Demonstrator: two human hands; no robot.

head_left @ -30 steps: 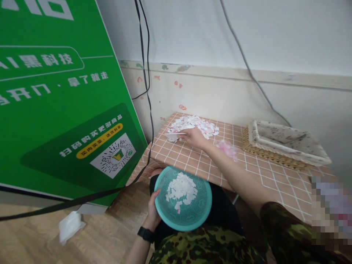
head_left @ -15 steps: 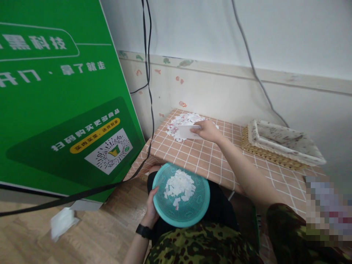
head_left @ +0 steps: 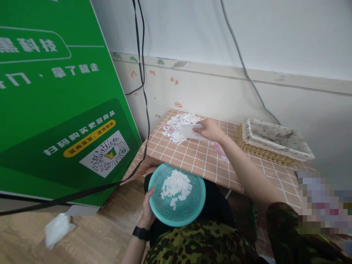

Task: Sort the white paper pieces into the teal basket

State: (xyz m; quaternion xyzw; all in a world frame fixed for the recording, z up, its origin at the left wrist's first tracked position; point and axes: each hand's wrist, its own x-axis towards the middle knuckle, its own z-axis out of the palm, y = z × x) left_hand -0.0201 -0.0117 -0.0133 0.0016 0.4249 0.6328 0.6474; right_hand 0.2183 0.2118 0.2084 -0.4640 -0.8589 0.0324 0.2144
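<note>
My left hand (head_left: pixel 148 209) grips the left rim of a round teal plastic basket (head_left: pixel 196 205), thumb over the edge. The basket rests on my lap, just below the table's front edge. A heap of small white paper scraps (head_left: pixel 176 185) lies inside it. On the table, my right hand (head_left: pixel 210 130) is closed on a flat white scraper (head_left: pixel 189 131), held at the right side of a spread pile of white and pinkish scraps (head_left: pixel 174 126). Beside my right forearm is a blurred pink patch (head_left: pixel 219 151), too smeared to name.
The table has a brown checked cloth (head_left: pixel 189 156). A lined wicker basket (head_left: pixel 264 152) stands at its right rear, against the wall. A green printed panel (head_left: pixel 110 91) rises on the left, with black cables (head_left: pixel 144 95) hanging beside it. A white bag (head_left: pixel 59 229) lies on the floor.
The view has turned slightly, shifting everything left. My right hand and the scraper have moved a little to the right across the cloth. A blurred pink patch now shows beside my forearm.
</note>
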